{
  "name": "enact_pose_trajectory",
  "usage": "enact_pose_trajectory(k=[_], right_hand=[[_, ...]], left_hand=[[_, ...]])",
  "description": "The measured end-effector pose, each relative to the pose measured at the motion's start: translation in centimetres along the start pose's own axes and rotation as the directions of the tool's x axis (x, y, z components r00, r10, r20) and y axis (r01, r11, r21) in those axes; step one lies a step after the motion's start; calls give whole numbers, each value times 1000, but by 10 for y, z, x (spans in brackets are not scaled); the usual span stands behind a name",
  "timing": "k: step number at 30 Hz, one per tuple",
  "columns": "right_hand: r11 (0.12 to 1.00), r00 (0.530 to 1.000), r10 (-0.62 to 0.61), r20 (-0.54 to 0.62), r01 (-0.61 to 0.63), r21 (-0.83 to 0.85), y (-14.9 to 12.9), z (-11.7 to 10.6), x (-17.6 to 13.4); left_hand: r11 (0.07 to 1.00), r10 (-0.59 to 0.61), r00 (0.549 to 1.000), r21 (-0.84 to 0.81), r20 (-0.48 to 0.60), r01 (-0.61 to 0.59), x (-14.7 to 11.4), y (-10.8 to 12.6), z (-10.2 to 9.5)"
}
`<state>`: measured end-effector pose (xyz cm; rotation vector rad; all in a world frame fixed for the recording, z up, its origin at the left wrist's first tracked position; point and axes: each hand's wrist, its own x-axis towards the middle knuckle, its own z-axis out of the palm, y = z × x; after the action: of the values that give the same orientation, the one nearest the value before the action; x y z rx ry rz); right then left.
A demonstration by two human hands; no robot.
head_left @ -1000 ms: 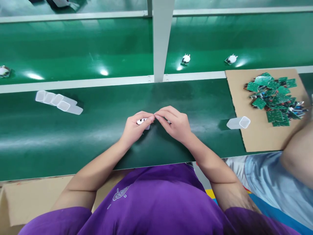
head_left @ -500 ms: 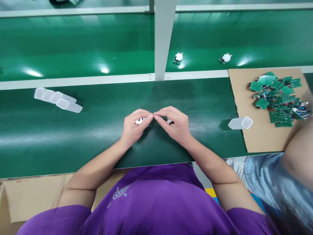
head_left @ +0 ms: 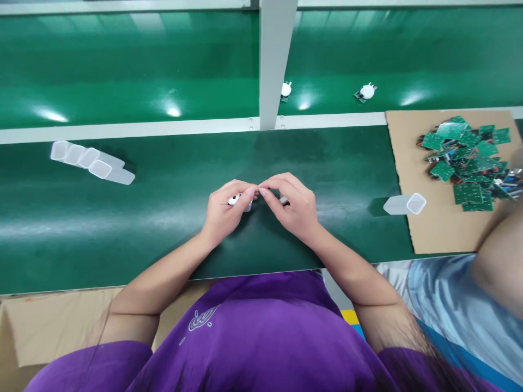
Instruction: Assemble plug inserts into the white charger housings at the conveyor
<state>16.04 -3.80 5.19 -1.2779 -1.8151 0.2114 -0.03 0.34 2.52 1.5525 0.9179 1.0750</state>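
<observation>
My left hand [head_left: 226,209] is closed round a small white part [head_left: 234,200] with dark marks; the fingers cover most of it. Close beside it, my right hand [head_left: 296,206] is closed in a pinch, with thumb and forefinger meeting the left fingertips. A small light-grey piece [head_left: 284,201] shows inside the curl of the right fingers, and its kind is unclear. Whatever lies between the meeting fingertips is too small to make out. Both hands are just above the dark green worktop [head_left: 171,228].
Several translucent plastic tubes [head_left: 100,169] lie at the left, and another tube [head_left: 402,204] lies partly on a cardboard sheet [head_left: 433,234]. Green circuit boards [head_left: 469,163] are heaped there. Behind a grey post [head_left: 275,65], a green belt carries white-topped boards [head_left: 366,91]. A person's arm [head_left: 502,256] is at right.
The two white-topped boards on the belt have shifted left, one now partly behind the post. My hands stay together, with the right fingers slightly raised. The view has shifted a little.
</observation>
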Motion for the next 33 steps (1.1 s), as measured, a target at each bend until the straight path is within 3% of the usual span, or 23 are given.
enact_pose_trajectory(k=[4, 7, 10, 16, 28, 33], right_hand=[[998, 999, 25, -44, -22, 66, -1, -2, 1], [996, 997, 48, -59, -44, 73, -2, -2, 1], [997, 996, 57, -75, -52, 64, -2, -1, 0], [999, 991, -12, -134, 17, 38, -3, -2, 0], [988, 975, -137, -172, 122, -91, 0, 0, -3], [997, 976, -75, -206, 69, -36, -2, 6, -7]], left_hand=[[903, -193, 978, -377, 79, 208, 1, -6, 2], [858, -167, 977, -468, 132, 211, 1, -8, 2], [902, -68, 985, -413, 158, 128, -2, -9, 2], [948, 93, 990, -313, 104, -56, -6, -3, 5], [966, 140, 989, -226, 47, -126, -11, -3, 10], [975, 189, 982, -122, 16, -186, -15, -5, 11]])
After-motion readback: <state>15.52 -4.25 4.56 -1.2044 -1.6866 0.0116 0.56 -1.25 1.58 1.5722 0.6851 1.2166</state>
